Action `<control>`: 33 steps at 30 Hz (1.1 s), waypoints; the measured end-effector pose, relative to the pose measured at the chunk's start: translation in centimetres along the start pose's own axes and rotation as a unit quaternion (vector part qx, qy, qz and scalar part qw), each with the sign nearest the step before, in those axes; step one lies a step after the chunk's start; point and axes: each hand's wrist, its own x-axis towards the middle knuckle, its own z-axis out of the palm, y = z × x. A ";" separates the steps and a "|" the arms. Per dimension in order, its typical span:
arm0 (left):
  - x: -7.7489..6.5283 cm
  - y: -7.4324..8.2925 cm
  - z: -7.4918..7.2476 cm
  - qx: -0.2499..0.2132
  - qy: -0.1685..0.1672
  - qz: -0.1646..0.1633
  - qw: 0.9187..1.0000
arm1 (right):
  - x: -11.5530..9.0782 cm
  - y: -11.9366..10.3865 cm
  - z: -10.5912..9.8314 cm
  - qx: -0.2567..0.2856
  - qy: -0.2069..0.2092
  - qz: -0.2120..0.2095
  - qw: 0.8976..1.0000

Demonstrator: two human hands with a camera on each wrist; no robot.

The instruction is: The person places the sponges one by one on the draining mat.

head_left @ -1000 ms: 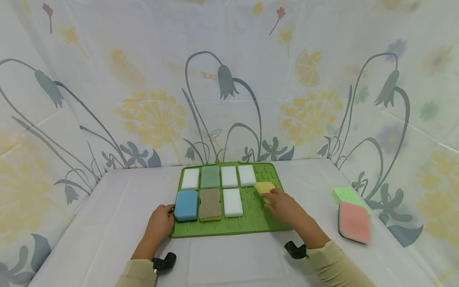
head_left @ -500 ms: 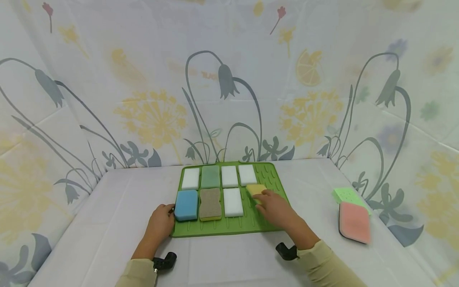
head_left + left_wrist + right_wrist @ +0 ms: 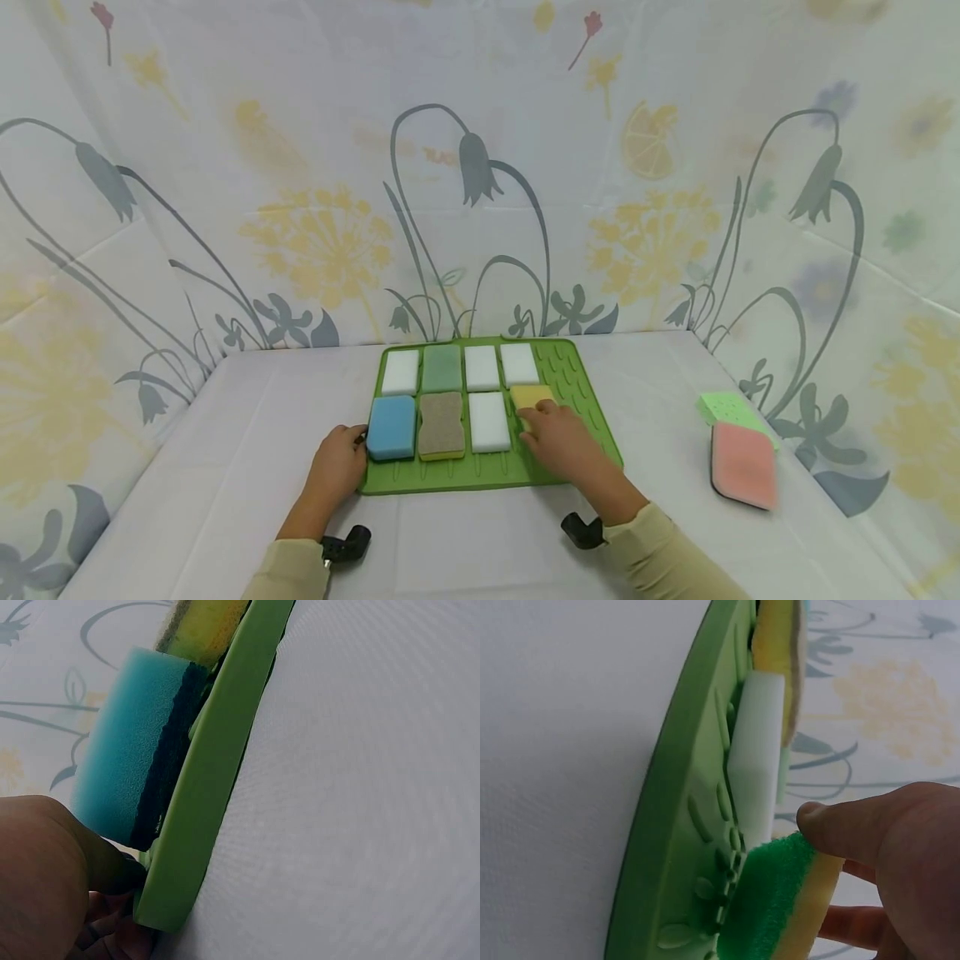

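Note:
My right hand (image 3: 564, 442) pinches a yellow sponge (image 3: 531, 397) with a green scouring side, just right of the front-row white sponge (image 3: 489, 422). In the right wrist view that scouring sponge (image 3: 780, 896) tilts with its green side toward the mat, close to the white one. My left hand (image 3: 337, 468) grips the left edge of the green ridged mat (image 3: 450, 479); in the left wrist view the thumb lies by the mat's corner and fingers curl below. Next to it sits a blue sponge (image 3: 392, 427) with a dark underside, then a brown-topped sponge (image 3: 441, 425).
Along the mat's back row stand a white sponge (image 3: 401, 372), a green one (image 3: 442, 368) and two more white ones. Off the mat at right, a pink sponge (image 3: 742, 464) leans by a light green one (image 3: 723, 407). A patterned cloth (image 3: 480, 233) rises behind.
My right hand has carried the yellow sponge leftward over the mat, from its right part to beside the front-row white sponge. The left hand has stayed at the mat's edge.

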 end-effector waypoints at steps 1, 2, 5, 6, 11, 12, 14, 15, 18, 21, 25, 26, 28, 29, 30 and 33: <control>0.0 0.0 0.0 0.000 0.000 0.000 1.000 | 0.0 0.0 0.1 -0.001 -0.001 0.004 1.000; 0.0 0.0 0.0 -0.001 0.000 0.000 1.000 | 0.0 -0.1 0.2 0.000 -0.001 0.008 1.000; 0.1 0.0 0.1 -0.002 0.001 -0.002 1.000 | -0.1 -0.3 0.4 -0.003 0.004 0.010 1.000; 0.1 0.0 0.1 -0.002 0.001 -0.002 1.000 | -0.1 -0.4 0.4 -0.005 0.007 0.010 1.000; 0.0 0.0 0.1 -0.002 0.002 -0.006 1.000 | -0.2 -0.7 0.6 -0.024 0.010 0.007 1.000; 0.0 0.0 0.1 -0.002 0.003 -0.006 1.000 | -0.2 -0.8 0.7 -0.031 0.009 0.006 0.999; 0.0 0.1 0.0 -0.001 0.004 -0.004 1.000 | -0.2 -0.8 0.8 -0.042 0.008 0.001 0.999; 0.0 0.2 0.0 0.000 0.004 -0.003 1.000 | -0.2 -0.8 0.9 -0.046 0.009 0.000 0.999; 0.1 0.3 -0.1 0.001 0.004 0.000 1.000 | -0.3 -0.9 1.1 -0.049 0.007 0.001 0.999; 0.1 0.3 -0.2 0.001 0.002 -0.002 1.000 | -0.4 -1.0 1.2 -0.049 0.007 0.005 0.999; 0.0 0.2 -0.1 0.000 -0.002 -0.004 1.000 | -0.5 -1.1 1.4 -0.060 0.010 -0.001 0.998; 0.0 0.2 -0.1 0.001 -0.001 -0.003 1.000 | -0.6 -1.1 1.4 -0.062 0.010 -0.001 0.998; 0.0 0.1 -0.1 0.002 -0.001 -0.001 1.000 | -0.7 -1.1 1.4 -0.060 0.010 -0.002 0.998; 0.0 0.1 -0.1 0.002 -0.001 0.000 1.000 | -0.7 -1.0 1.3 -0.056 0.011 -0.002 0.998; -0.1 0.1 -0.1 0.002 -0.001 0.001 1.000 | -0.8 -1.0 1.3 -0.051 0.010 -0.002 0.999; -0.1 0.2 -0.1 0.003 0.001 0.004 1.000 | -0.9 -0.8 1.1 -0.038 0.011 -0.004 0.999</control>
